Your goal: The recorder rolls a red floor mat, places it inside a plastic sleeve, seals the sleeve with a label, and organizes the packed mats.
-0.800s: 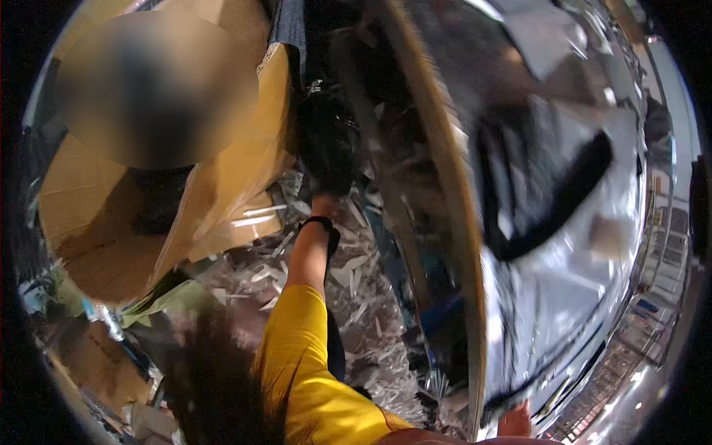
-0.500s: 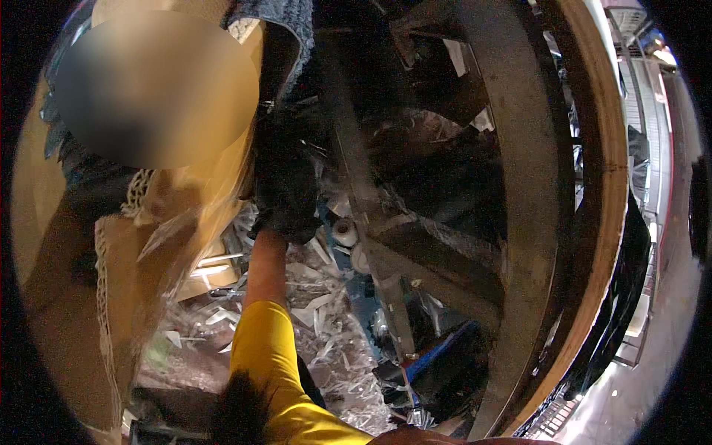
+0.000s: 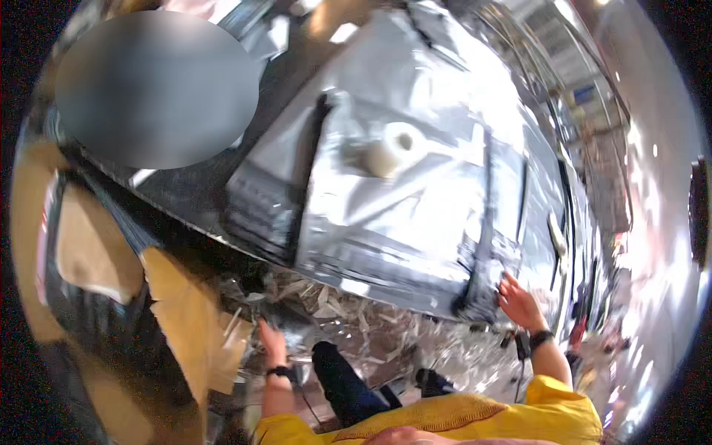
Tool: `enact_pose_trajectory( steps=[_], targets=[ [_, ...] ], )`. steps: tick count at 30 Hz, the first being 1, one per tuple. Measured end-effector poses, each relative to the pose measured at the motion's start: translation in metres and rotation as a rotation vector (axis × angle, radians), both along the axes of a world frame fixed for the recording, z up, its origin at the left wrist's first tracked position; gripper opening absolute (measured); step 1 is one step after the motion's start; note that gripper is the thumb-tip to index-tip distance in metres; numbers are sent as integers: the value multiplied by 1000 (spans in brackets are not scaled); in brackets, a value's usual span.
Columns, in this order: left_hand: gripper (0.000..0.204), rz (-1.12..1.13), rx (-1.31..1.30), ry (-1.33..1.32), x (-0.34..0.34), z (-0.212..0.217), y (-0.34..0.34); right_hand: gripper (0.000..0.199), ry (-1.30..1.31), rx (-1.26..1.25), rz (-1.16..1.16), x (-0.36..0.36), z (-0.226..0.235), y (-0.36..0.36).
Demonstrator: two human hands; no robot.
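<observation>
Glossy grey plastic-wrapped packages [image 3: 386, 245] with dark bands cover the tabletop. Over their near right edge is my right hand [image 3: 521, 302], fingers apart and nothing visible in them; whether it touches the plastic I cannot tell. My left hand [image 3: 272, 341] is low, beyond the table's near edge on the left, beside a dark, shiny piece of plastic [image 3: 293, 320]. Motion blur smears its fingers, so a grip on that plastic cannot be made out. A white roll [image 3: 393, 150] with a hollow core rests on the packages.
Clear plastic scraps and paper bits [image 3: 371, 319] litter the floor around my feet [image 3: 337, 371]. Open brown cardboard [image 3: 182, 311] stands at the left. The dark tabletop [image 3: 193, 185] shows at its left end. Shelving [image 3: 593, 111] runs along the far right.
My view has risen from beneath the table frame to above its top. My left hand, earlier hidden by something black under there, is now visible; my right hand has come into view.
</observation>
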State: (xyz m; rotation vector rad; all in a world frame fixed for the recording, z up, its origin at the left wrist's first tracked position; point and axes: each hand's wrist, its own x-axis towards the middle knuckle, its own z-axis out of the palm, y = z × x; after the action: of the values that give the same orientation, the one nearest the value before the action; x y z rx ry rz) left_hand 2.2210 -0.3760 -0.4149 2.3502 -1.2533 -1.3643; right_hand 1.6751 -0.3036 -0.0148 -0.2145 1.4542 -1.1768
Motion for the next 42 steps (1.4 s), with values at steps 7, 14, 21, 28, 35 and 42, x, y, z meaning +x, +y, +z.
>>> enact_pose_trajectory(
  steps=[7,14,21,28,35,42],
  targets=[
    [35,-502,80,-61,-58,240,69,37,-249,-168,-46,-25,-24,21],
    [29,-471,-418,389,-187,388,85,33,-324,-391,16,-64,85,136],
    [31,-847,-437,606,-409,478,196,35,-412,-445,-150,-131,113,367],
    [34,-1355,-336,759,-584,486,364,45,-246,-465,-575,-173,135,606],
    [34,-1693,-327,741,-699,512,466,36,-119,-458,-973,-171,152,752],
    [34,-1734,-22,838,-802,484,533,35,-89,-477,-1175,-172,138,814]
  ],
)
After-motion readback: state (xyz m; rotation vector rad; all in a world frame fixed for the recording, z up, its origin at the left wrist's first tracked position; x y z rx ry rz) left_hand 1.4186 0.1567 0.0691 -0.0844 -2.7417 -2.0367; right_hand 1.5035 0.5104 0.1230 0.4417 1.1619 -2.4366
